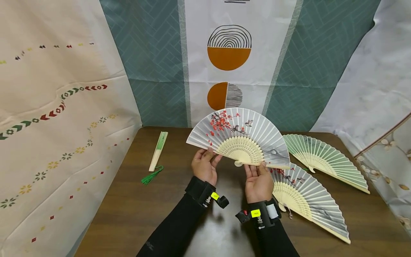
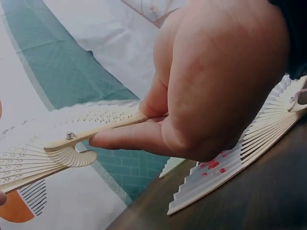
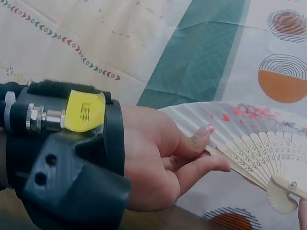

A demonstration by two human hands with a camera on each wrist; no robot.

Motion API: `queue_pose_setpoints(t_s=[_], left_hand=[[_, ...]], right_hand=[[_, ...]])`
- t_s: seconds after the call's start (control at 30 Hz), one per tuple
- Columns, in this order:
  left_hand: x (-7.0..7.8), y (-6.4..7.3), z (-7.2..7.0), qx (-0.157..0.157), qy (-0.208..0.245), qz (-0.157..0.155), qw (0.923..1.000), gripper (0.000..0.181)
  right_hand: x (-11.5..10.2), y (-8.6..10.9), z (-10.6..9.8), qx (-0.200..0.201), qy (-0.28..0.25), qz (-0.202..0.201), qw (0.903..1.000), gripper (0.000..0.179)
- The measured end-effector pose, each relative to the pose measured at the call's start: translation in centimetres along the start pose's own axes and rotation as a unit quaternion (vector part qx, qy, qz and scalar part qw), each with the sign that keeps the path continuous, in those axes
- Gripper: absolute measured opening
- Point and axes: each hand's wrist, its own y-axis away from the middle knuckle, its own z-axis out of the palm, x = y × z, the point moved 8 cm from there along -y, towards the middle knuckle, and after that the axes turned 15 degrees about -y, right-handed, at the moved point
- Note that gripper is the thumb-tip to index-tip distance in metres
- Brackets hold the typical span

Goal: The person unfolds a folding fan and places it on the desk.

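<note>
Spread wide over the table, a white folding fan (image 1: 263,134) with red blossoms and birds is held in both hands. My left hand (image 1: 204,167) pinches its left outer rib between thumb and fingers; the right wrist view shows this grip of the left hand (image 3: 153,160) too. At the opposite outer rib, my right hand (image 1: 259,184) holds it with the thumb on top. In the left wrist view, the right hand's (image 2: 220,81) index finger lies along that rib near the metal pivot (image 2: 71,136). The pale pierced ribs gather at the bottom between the hands.
Right of the hands, a second open white blossom fan (image 1: 324,196) lies on the brown table (image 1: 128,214). Behind it is an open green fan (image 1: 330,155). A folded fan (image 1: 158,151) with a green tassel (image 1: 152,175) lies at left. Patterned cloths (image 1: 157,71) hang around the table.
</note>
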Motion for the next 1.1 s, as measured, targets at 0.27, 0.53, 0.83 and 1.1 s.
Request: queue_pose_setpoints(t_s=[0.27,0.53,0.83,1.1], left_hand=[[-1.0,0.8,-2.5,-0.008,-0.036,-0.014,0.9992,0.016],[0.4,1.3,-7.1,-0.016,-0.096,-0.015,0.9952,0.012],[2.4,2.0,-10.9,-0.077,-0.229,-0.047,0.9692,0.007],[2.6,2.6,-12.6,-0.109,-0.374,-0.097,0.9159,0.019]], right_hand=[[0.0,2.2,-2.3,-0.019,0.071,0.017,0.9972,0.027],[0.8,6.7,-5.6,-0.015,0.193,0.056,0.9795,0.032],[1.4,11.3,-9.0,-0.018,0.294,0.149,0.9439,0.048],[0.8,13.9,-12.4,-0.009,0.298,0.221,0.9288,0.039]])
